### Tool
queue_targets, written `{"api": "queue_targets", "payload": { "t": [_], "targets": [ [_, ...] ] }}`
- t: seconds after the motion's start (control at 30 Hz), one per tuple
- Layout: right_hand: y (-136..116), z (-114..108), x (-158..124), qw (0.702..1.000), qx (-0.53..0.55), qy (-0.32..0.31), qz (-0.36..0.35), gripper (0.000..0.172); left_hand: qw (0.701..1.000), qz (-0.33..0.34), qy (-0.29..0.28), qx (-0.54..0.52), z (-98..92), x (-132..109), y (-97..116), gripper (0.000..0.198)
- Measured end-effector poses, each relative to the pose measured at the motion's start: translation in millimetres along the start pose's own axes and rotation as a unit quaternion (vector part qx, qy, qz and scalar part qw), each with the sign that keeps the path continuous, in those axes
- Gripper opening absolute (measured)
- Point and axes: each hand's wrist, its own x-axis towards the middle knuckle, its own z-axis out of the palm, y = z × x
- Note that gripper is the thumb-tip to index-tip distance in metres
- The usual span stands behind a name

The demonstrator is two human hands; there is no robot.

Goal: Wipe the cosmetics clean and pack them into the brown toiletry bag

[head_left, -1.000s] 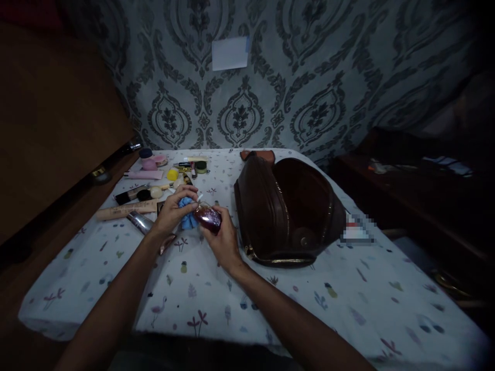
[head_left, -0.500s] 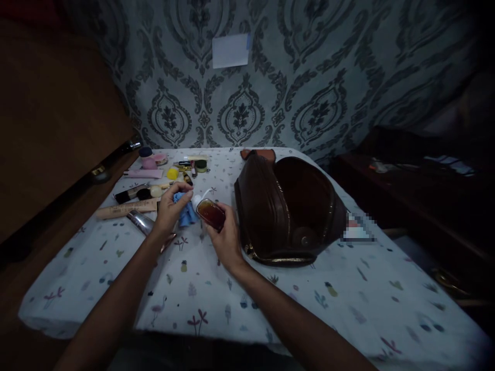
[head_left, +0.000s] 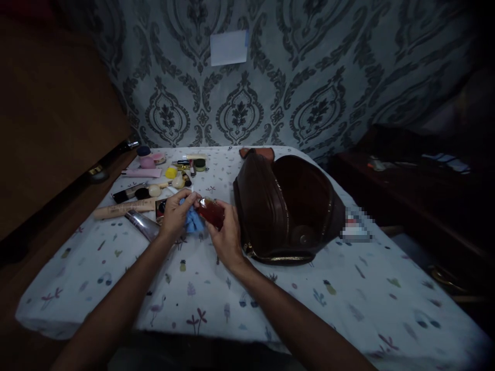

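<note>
My right hand [head_left: 227, 234] is closed round a small bottle of amber-red liquid [head_left: 211, 212], tilted with its top towards the left. My left hand [head_left: 176, 214] is closed on a crumpled blue cloth [head_left: 194, 221], and its fingertips meet the bottle's top end. Those fingers mostly hide the bottle's white pump top. Just right of my right hand stands a dark brown leather bag [head_left: 261, 211], unzipped and gaping. Beside my left hand lie a silver tube [head_left: 141, 224] and a long beige tube [head_left: 126, 209].
Farther back on the left are a pink tube [head_left: 142, 173], a dark-lidded pink jar [head_left: 146, 158], a yellow item [head_left: 170, 172] and several other cosmetics. A patterned white cloth [head_left: 193, 288] covers the table. Wooden furniture [head_left: 54, 103] rises at the left.
My left hand has moved right and slightly down, bringing the blue cloth to the bottle's top. The white pump top, plainly visible before, is now mostly covered by the fingers.
</note>
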Motion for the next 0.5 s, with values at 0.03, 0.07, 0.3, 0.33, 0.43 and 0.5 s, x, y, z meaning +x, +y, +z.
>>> {"api": "queue_targets", "payload": {
  "t": [0.03,0.07,0.3,0.33,0.43,0.5],
  "targets": [
    [-0.6,0.4,0.0,1.000,0.006,0.003,0.002,0.043,0.999,-0.016,0.004,-0.031,1.6,0.0,0.2,0.029],
    [-1.2,0.6,0.0,1.000,0.011,0.004,0.004,0.042,0.997,-0.037,0.007,-0.063,3.3,-0.2,0.5,0.030],
    [3.3,0.4,1.5,0.997,0.059,0.018,0.042,0.044,0.977,-0.112,0.013,-0.182,6.8,-1.7,7.4,0.040],
    [4.7,0.5,2.0,0.996,0.066,0.022,0.051,0.045,0.976,-0.110,0.012,-0.190,6.6,-2.0,9.1,0.040],
    [6.3,1.6,2.9,0.995,0.078,0.024,0.054,0.045,0.976,-0.095,-0.007,-0.194,5.2,-2.3,13.0,0.038],
    [5.5,3.1,3.2,0.992,0.110,0.018,0.060,0.046,0.980,-0.093,-0.010,-0.176,2.0,-0.9,13.8,0.035]
  ]
}}
